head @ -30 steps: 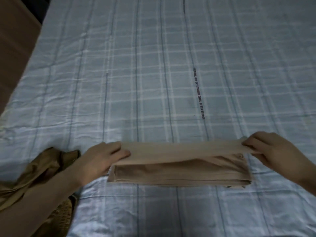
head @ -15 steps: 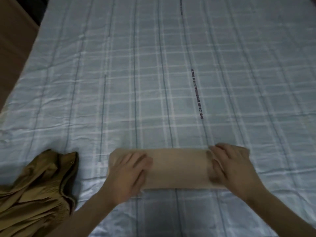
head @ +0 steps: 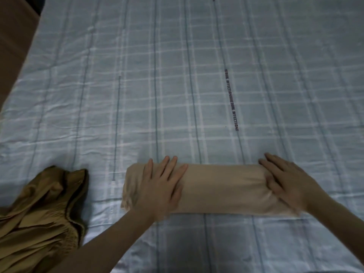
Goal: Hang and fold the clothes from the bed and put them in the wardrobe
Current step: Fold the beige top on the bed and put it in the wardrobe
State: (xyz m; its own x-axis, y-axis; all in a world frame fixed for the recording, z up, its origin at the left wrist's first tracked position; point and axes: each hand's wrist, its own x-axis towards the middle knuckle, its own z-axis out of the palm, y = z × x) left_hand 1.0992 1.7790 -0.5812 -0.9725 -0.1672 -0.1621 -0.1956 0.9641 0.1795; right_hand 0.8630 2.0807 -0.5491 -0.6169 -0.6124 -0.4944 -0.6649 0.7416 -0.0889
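Low in the frame's centre, the folded beige garment [head: 222,189] lies on the bed [head: 177,95]; left hand [head: 159,186] and right hand [head: 287,186] press it flat-fingered, gripping nothing. Folding looks finished; next, probably lifting it toward the wardrobe.

On my feed, one folded beige garment [head: 222,189], a long flat bundle lying crosswise on the bed [head: 177,85], which is covered in pale blue plaid with dark lengthwise stripes and a short line of printed lettering [head: 232,100] beyond the bundle. I log the left hand [head: 159,186] flat on the garment's left end with fingers straight and slightly spread, and the right hand [head: 285,184] flat on its right end, where the cloth puckers under the fingers. One crumpled mustard-brown garment [head: 39,209] lies apart at the lower left, and a brown surface [head: 11,36] borders the bed at upper left.
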